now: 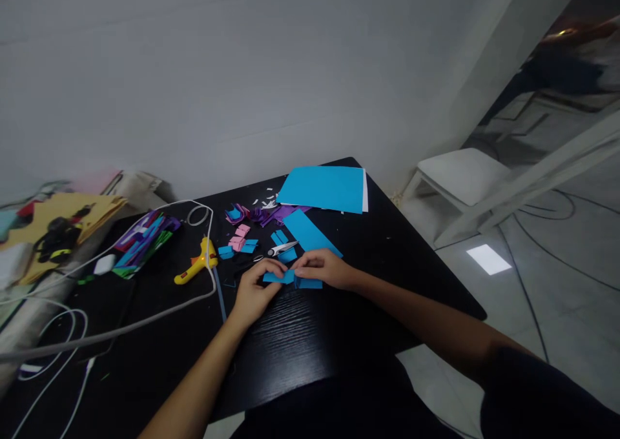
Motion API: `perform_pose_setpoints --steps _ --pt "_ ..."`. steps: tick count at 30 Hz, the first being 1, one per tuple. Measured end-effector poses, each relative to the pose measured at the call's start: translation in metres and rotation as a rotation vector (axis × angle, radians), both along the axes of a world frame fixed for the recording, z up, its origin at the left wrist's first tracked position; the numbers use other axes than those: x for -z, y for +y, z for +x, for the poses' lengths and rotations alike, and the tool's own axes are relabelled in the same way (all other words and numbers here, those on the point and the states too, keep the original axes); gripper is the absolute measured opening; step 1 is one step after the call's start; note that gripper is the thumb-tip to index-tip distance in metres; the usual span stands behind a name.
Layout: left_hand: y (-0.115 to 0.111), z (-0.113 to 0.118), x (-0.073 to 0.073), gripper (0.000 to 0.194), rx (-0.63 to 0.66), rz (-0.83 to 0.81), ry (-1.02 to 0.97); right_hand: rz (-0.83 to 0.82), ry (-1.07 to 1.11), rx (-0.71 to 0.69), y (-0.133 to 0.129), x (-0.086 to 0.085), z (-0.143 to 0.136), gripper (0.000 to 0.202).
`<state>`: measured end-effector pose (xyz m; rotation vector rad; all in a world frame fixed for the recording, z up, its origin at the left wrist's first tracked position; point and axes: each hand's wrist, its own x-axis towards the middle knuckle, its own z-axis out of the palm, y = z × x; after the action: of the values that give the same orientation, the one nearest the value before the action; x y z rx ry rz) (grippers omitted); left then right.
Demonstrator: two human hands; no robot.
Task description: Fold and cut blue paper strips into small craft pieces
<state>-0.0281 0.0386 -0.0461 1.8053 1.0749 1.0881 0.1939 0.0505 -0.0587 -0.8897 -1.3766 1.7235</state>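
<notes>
Between my two hands, low over the black table, is a small blue paper piece [276, 277]. My left hand [256, 289] pinches its left part between thumb and fingers. At its right end my right hand [323, 268] is closed, thumb and forefinger pressed together on the paper. Just below the right fingers lies another small blue folded strip [309, 284]. Scissors [283, 248] rest beyond the hands, among small folded blue pieces [249, 246] and pink folded pieces [239, 237]. A long blue paper strip [310, 232] lies behind my right hand.
Blue sheets [324, 188] lie at the table's far edge, near purple folded paper [264, 215] and white scraps. Left are a yellow glue gun [197, 263], a white cable [145, 323] looping across, and a bag of coloured strips [145, 242]. A white stool [462, 174] stands right.
</notes>
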Motion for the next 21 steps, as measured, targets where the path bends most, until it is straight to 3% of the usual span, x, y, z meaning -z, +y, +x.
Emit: perform_pose_setpoints --steps 5,10,21 --pt "0.0 0.001 -0.002 0.012 -0.008 0.074 0.033 -0.088 0.035 -0.035 0.0 0.0 -0.003 0.048" --pt "-0.003 0.001 -0.007 0.009 0.008 0.083 0.042 -0.042 0.023 -0.027 -0.003 -0.004 -0.002 0.05" --pt "-0.009 0.002 -0.011 0.026 -0.039 -0.257 -0.016 0.264 -0.106 0.01 -0.014 -0.008 0.002 0.05"
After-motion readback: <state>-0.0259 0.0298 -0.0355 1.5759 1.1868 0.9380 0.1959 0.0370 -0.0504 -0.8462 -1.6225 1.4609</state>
